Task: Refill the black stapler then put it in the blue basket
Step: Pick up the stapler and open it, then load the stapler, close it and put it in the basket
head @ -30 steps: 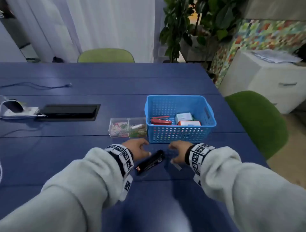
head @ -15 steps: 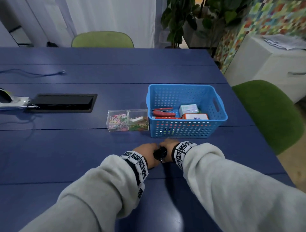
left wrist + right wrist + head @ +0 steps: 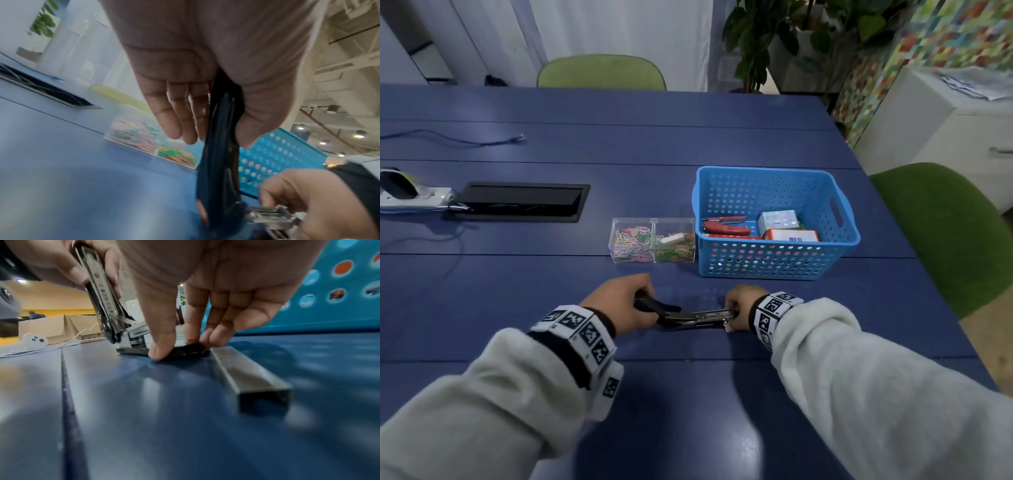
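The black stapler lies on the blue table just in front of the blue basket. Its black top is swung open to the left, and its metal magazine is exposed. My left hand grips the raised top between thumb and fingers. My right hand pinches the front end of the stapler's base against the table. A strip of staples lies on the table beside my right hand. The head view does not show the strip.
A clear two-part box of coloured paper clips stands left of the basket. Inside the basket are a red stapler and small boxes. A black cable hatch sits far left. A green chair stands at the table's right edge.
One second ago the stapler lay closed between my hands. Both hands took hold of it, and the top has been swung open to the left, baring the magazine.
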